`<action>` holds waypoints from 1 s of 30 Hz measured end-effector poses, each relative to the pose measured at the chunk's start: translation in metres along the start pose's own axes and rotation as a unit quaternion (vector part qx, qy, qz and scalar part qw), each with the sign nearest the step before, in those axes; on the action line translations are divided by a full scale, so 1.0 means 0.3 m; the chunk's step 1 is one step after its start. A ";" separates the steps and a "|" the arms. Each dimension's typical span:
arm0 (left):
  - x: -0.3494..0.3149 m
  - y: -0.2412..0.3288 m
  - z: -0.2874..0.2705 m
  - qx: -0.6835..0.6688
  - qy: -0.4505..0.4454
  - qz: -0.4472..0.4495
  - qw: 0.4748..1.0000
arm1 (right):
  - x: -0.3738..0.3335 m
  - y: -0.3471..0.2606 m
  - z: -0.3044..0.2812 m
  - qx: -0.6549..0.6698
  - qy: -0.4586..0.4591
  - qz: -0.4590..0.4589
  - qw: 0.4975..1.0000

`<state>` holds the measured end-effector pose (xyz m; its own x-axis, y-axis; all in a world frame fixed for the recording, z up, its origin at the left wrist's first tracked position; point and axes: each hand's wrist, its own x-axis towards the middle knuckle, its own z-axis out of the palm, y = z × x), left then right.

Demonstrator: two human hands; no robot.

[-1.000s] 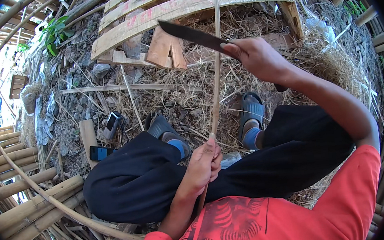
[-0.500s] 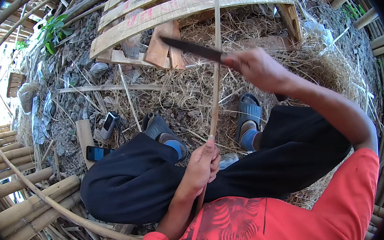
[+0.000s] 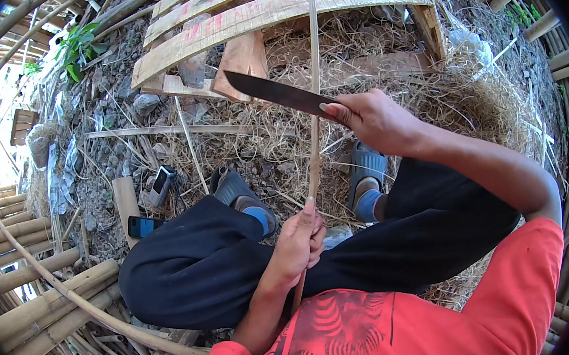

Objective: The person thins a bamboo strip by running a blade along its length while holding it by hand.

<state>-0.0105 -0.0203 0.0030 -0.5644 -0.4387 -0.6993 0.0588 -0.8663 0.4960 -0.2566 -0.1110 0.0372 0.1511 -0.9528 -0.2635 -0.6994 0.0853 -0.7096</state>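
My left hand [image 3: 299, 240] is closed around the lower part of a long, thin bamboo strip [image 3: 315, 58], thumb pointing up along it. The strip runs from my lap away from me and crosses over the wooden pallet. My right hand [image 3: 376, 122] grips the handle of a machete [image 3: 279, 96], its thumb pressed near the base of the dark blade. The blade points to the far left and crosses the strip a little above its middle. Whether the edge bites into the strip, I cannot tell. Most of the handle is hidden in my fist.
The slatted pallet [image 3: 282, 12] lies ahead, with fine shavings [image 3: 368, 53] spread around it. A phone [image 3: 144, 226] and a small black-and-grey device [image 3: 163, 184] lie left of my knee. Bamboo poles [image 3: 57, 305] are stacked at the left. My sandalled feet flank the strip.
The machete and my right hand have come slightly nearer to me, and the blade shows broader. The strip's far end has shifted a little left. My left hand keeps its hold.
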 end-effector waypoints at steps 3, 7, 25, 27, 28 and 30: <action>0.001 0.012 0.012 -0.007 0.001 -0.003 1.000 | 0.016 0.014 0.006 0.009 0.015 0.000 1.000; -0.011 0.012 0.015 -0.012 0.006 -0.008 1.000 | 0.004 0.025 0.036 0.044 0.037 -0.013 0.998; -0.013 0.014 -0.001 -0.031 -0.014 -0.013 0.999 | -0.034 -0.025 0.048 0.040 -0.031 -0.030 0.998; -0.015 0.026 0.014 -0.044 -0.015 -0.020 0.999 | 0.002 -0.002 0.040 0.044 0.025 -0.039 0.998; -0.015 0.021 0.013 -0.043 -0.015 -0.021 0.999 | 0.029 0.006 0.015 0.021 0.017 -0.010 1.000; -0.015 0.014 -0.002 -0.021 -0.012 -0.019 1.000 | 0.040 -0.003 0.020 -0.001 0.006 0.013 1.000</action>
<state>-0.0073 -0.0220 0.0079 -0.5863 -0.4003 -0.7043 0.0708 -0.8914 0.4477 -0.2499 -0.1208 0.0309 0.1236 -0.9537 -0.2744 -0.7042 0.1105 -0.7014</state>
